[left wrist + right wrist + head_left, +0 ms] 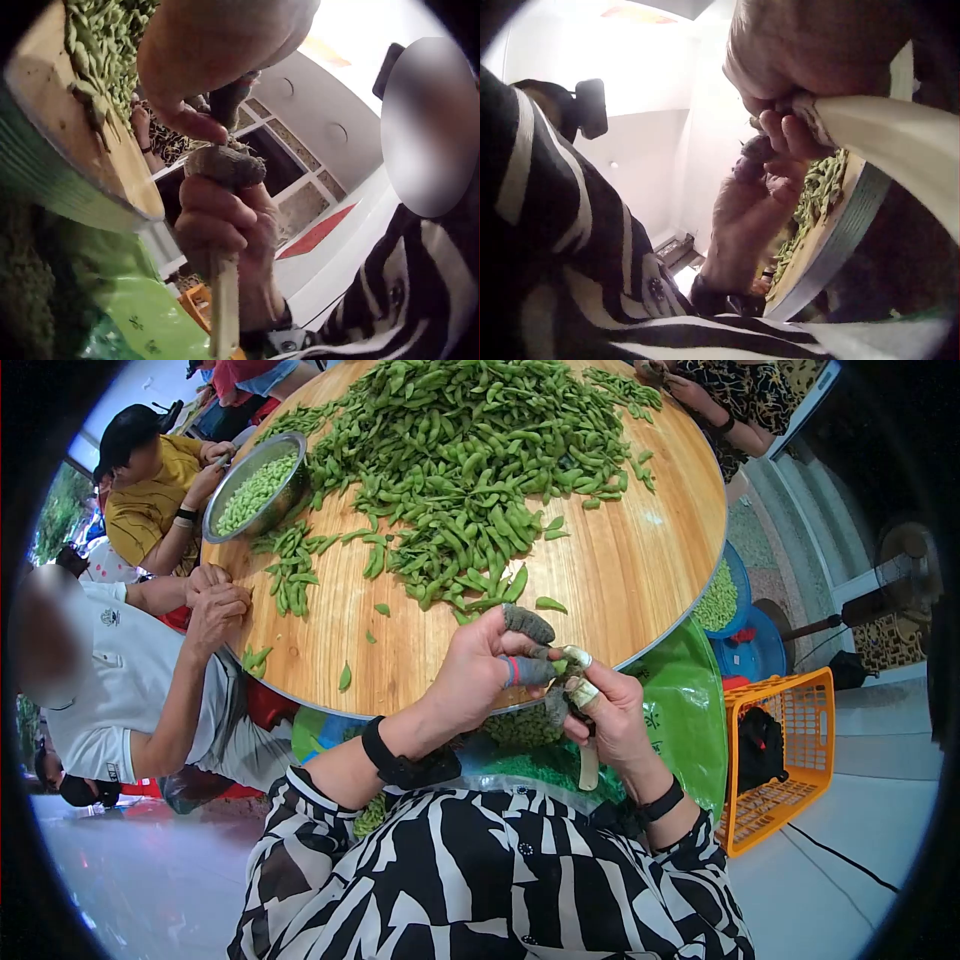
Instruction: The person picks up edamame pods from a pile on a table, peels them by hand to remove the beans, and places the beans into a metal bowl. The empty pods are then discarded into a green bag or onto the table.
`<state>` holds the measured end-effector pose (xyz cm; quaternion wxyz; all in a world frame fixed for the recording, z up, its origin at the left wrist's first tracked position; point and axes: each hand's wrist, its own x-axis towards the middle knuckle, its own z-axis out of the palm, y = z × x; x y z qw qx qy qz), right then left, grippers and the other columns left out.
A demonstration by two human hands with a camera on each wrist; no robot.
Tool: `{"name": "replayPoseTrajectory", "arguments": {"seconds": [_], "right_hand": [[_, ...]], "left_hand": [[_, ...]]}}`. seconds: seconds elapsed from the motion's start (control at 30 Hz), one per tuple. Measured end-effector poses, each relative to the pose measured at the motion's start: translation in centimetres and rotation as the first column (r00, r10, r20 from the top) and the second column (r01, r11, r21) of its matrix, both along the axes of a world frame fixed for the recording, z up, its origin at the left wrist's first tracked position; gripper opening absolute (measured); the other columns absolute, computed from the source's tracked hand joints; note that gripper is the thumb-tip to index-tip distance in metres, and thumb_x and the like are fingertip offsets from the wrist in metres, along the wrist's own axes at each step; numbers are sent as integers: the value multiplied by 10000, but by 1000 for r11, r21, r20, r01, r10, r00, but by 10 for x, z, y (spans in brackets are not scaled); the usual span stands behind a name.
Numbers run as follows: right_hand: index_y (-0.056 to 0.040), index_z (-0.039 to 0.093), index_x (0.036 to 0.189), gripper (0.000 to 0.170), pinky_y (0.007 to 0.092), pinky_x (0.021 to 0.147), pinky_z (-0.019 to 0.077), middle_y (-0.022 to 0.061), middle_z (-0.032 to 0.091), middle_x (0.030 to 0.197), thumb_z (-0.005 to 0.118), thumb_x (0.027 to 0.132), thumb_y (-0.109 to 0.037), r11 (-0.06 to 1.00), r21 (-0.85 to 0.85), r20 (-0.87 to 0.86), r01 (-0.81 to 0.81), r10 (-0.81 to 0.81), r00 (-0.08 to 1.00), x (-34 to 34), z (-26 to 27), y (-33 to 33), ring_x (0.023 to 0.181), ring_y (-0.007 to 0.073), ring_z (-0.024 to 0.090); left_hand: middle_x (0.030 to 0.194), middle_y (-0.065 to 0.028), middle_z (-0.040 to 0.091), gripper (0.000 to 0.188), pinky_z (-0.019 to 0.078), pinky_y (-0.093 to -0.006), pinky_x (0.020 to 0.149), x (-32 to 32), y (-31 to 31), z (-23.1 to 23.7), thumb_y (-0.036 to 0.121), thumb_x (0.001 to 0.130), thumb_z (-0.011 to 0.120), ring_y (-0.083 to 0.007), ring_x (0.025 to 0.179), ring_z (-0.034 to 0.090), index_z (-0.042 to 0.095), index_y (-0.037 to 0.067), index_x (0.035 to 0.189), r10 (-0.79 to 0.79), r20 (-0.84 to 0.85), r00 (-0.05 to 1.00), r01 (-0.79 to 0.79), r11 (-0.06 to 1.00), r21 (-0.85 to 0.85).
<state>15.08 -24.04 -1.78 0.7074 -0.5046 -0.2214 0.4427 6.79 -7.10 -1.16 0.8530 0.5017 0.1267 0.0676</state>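
Note:
My left hand [475, 672], with grey knit covers on its thumb and a finger, meets my right hand [618, 722] at the table's near edge. Their fingertips pinch a small green edamame pod [561, 666], mostly hidden by the fingers. Pale wrapping covers the thumb and a finger of the right hand, and a cream strip [588, 768] hangs below it. That strip [224, 307] also hangs from the right hand in the left wrist view. In the right wrist view the left hand [754, 202] shows beyond the strip [892, 131]. A large heap of edamame pods [470, 450] lies just ahead.
The round wooden table [400, 660] has a metal bowl of shelled beans [258, 490] at its left edge. Other people sit around it. To the right stand a blue basin with beans [722, 600] and an orange crate [785, 760]. Green plastic [690, 705] hangs beside my right arm.

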Motion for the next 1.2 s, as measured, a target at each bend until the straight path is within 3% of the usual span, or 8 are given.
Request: {"name": "replayPoseTrajectory", "arguments": {"seconds": [0.17,0.43,0.5,0.57,0.63,0.73,0.9,1.2], "right_hand": [[13,522,1279,351,186,519,402,55,642,881,482,932,-19,996,-92,353,-18,50,934,1,-9,-9,563,52,495],[-5,589,1131,280,245,685,472,74,631,834,605,858,-63,981,-115,545,156,-69,836,-3,-19,-16,725,116,584],[-9,596,1103,263,254,658,473,81,627,805,614,846,-65,982,-100,628,158,-61,776,-2,-18,-20,692,122,585],[2,610,1015,193,239,531,416,-10,551,660,632,839,-73,979,-206,690,2,143,709,8,-15,-27,557,76,495],[3,611,998,184,246,542,429,2,554,645,638,835,-78,969,-243,683,-46,205,702,10,-18,-27,564,79,513],[6,608,1008,194,259,557,447,25,573,653,640,840,-85,958,-256,714,-130,278,642,9,-21,-23,592,89,559],[9,573,1109,257,276,575,454,69,575,705,584,879,-104,978,-201,527,-53,154,836,11,-15,-19,591,139,548],[25,530,1208,341,199,466,336,7,505,673,427,968,-195,994,-105,102,22,-11,995,12,-15,-28,511,68,434]], "left_hand": [[901,-73,616,288,488,-258,579,2,-3,-1,-35,795,637,-148,689,595,515,20,1050,-84,-129,988,34,936,-350],[868,-80,585,265,469,-283,629,-4,-26,-6,-60,780,547,-156,737,565,514,9,1034,-21,-45,999,40,870,492],[804,-143,560,321,472,-364,693,-19,-14,16,-27,706,578,-280,760,573,515,-2,1019,26,-60,998,26,674,738],[788,-156,556,295,469,-404,718,-37,19,36,1,684,602,-324,830,566,544,0,973,-42,1,999,0,6,1000],[809,-153,526,172,449,-438,721,-54,42,44,29,667,642,-350,837,535,542,16,807,66,-290,955,295,-337,894],[805,-147,535,136,454,-435,692,-44,51,46,52,700,646,-340,813,551,550,18,791,-40,-300,953,273,-314,909],[800,-200,580,135,477,-476,664,39,21,17,83,791,601,-413,773,595,550,14,895,-46,-211,976,214,90,973],[890,-239,609,206,490,-463,688,71,12,-14,55,773,613,-414,809,604,547,7,962,-56,-109,992,100,-151,984]]}}
